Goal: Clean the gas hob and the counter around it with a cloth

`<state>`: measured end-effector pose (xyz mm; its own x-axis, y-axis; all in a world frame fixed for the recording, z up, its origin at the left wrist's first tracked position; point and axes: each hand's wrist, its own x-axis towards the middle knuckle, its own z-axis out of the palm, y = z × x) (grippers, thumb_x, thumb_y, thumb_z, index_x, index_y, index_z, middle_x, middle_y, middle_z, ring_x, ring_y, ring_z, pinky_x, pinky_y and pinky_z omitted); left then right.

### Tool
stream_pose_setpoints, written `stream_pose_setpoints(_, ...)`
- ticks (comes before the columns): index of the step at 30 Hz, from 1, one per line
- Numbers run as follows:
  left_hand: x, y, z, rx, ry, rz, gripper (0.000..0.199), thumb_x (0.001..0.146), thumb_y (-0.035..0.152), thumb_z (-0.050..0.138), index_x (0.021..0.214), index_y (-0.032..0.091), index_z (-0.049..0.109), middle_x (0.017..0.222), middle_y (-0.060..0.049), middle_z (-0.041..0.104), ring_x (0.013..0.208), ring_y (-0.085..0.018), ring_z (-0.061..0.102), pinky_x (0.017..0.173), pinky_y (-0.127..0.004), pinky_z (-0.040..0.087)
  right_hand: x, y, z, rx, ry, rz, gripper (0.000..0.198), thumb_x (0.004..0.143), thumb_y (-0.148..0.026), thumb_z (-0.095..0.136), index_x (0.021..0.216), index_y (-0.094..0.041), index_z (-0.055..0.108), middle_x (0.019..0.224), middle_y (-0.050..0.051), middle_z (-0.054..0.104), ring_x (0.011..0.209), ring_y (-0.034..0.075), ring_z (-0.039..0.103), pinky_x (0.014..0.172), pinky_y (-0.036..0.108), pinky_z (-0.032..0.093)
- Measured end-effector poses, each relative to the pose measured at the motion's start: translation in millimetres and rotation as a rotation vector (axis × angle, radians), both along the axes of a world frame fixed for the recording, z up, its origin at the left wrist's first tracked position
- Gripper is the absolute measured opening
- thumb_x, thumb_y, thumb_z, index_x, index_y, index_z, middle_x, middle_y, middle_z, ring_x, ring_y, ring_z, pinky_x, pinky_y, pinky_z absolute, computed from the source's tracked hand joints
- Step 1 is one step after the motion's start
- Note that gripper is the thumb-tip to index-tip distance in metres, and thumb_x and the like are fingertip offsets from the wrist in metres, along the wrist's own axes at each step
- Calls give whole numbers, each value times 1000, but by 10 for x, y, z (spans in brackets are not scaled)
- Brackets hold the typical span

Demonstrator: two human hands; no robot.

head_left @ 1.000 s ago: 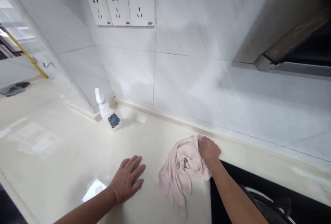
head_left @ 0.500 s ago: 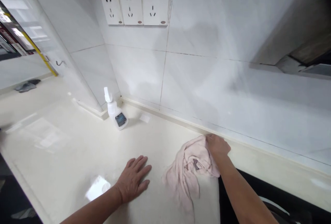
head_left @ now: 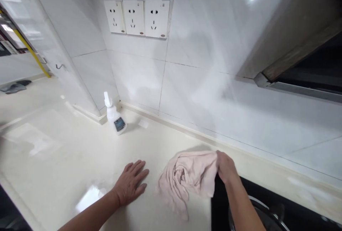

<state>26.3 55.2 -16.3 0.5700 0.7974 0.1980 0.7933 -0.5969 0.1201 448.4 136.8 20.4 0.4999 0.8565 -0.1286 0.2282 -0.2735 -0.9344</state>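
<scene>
A crumpled pale pink cloth [head_left: 191,174] lies bunched on the cream countertop [head_left: 149,142], its loose end trailing toward me. My right hand [head_left: 226,165] is closed on the cloth's right edge, close to the wall and beside the black stove. Some of those fingers are hidden behind the hand. To the left of the cloth, my left hand [head_left: 130,182] rests flat on the counter with fingers spread, holding nothing. A white spray bottle [head_left: 114,117] with a dark label stands farther back, near the wall corner.
At the lower right is a black stove [head_left: 219,206] with a round burner [head_left: 263,213]. A range hood [head_left: 304,88] juts out at upper right. Three wall sockets [head_left: 137,17] sit on the tiled wall. A yellow pipe [head_left: 30,49] and dark cloths [head_left: 16,87] are at far left.
My right hand has drawn its edge of the cloth slightly away from the wall, spreading that side out. My left hand stays flat on the counter. The view has shifted to the right.
</scene>
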Motion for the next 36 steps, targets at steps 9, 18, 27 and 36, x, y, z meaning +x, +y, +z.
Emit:
stream_pose_setpoints(9,622,6,-25,6,-166,41,56,89,41,51,141,20,46,141,-14,53,132,-31,45,108,-50,30,144,148,184,-13,-278,-285,44,88,-50,32,109,-17,53,103,12,62,99,26,57,85,41,47)
stream_pose_setpoints(18,1589,114,-52,-115,-191,-230,55,93,45,48,142,22,43,154,-12,40,143,-33,32,112,-54,27,-3,447,-113,-363,-904,320,43,95,-30,33,128,-19,57,126,12,61,120,26,50,99,40,36)
stream_pose_setpoints(27,1572,92,-104,-68,-238,-136,55,86,46,57,131,16,52,138,-18,51,132,-37,41,107,-55,31,-1222,530,-28,-160,-1057,675,30,96,-26,40,116,-25,62,127,7,59,114,21,47,95,32,34)
stream_pose_setpoints(36,1580,95,-130,-95,-170,-111,52,88,47,54,131,18,51,146,-16,45,137,-36,35,106,-55,31,-72,415,25,-468,-1120,401,41,96,-27,35,131,-26,54,135,14,49,114,32,48,87,47,41)
